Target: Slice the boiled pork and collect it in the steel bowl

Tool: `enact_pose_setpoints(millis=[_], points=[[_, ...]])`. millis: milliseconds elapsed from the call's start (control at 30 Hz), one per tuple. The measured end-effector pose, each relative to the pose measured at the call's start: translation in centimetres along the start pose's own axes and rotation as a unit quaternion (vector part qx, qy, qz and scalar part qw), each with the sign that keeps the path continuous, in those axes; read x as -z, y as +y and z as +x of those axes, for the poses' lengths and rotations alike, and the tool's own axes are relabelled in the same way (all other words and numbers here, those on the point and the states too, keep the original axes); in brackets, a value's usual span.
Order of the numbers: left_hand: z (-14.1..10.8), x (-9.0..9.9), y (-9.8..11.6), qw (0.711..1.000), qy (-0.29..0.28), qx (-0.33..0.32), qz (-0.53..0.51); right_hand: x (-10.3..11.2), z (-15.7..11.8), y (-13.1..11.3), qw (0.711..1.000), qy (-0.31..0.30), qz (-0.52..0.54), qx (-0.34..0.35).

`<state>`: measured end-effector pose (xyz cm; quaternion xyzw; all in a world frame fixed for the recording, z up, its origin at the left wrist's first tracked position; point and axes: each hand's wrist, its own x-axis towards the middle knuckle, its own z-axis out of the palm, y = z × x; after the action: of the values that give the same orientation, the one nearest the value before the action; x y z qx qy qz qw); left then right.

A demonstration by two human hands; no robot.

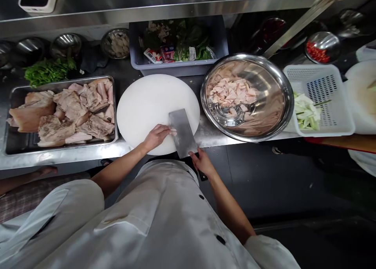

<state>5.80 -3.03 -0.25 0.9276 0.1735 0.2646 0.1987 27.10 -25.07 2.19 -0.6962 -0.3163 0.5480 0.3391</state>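
A cleaver lies flat and low over the right part of a round white cutting board. My right hand is closed around its handle, just off the board's near edge. Small pale pieces of meat sit against the blade, and the bunched fingers of my left hand close on them. Right of the board, a large steel bowl contains sliced meat. Big chunks of cooked meat fill a metal tray on the left.
Behind the board stands a grey bin with greens and wrappers. A white basket holds pale cut vegetables. Green herbs lie behind the tray. Chopped red chilli is in a small bowl. Another person's arm shows at lower left.
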Motion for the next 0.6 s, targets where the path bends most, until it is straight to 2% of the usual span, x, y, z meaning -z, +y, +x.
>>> enact_pose_setpoints(millis=[100, 300, 500, 600], points=[[0.1, 0.2, 0.0, 1.000, 0.002, 0.003, 0.008, 0.1, -1.2, 0.5, 0.999, 0.013, -0.037, 0.013], [0.2, 0.4, 0.2, 0.999, -0.019, 0.025, 0.012, -0.9, 1.7, -1.4, 0.999, 0.017, -0.044, 0.016], [0.2, 0.6, 0.1, 0.999, -0.022, 0.032, 0.007, -0.4, -1.2, 0.6, 0.999, -0.013, -0.044, 0.015], [0.3, 0.7, 0.1, 0.999, -0.020, 0.031, 0.012, -0.9, 0.5, -0.1, 0.997, 0.002, -0.070, 0.039]])
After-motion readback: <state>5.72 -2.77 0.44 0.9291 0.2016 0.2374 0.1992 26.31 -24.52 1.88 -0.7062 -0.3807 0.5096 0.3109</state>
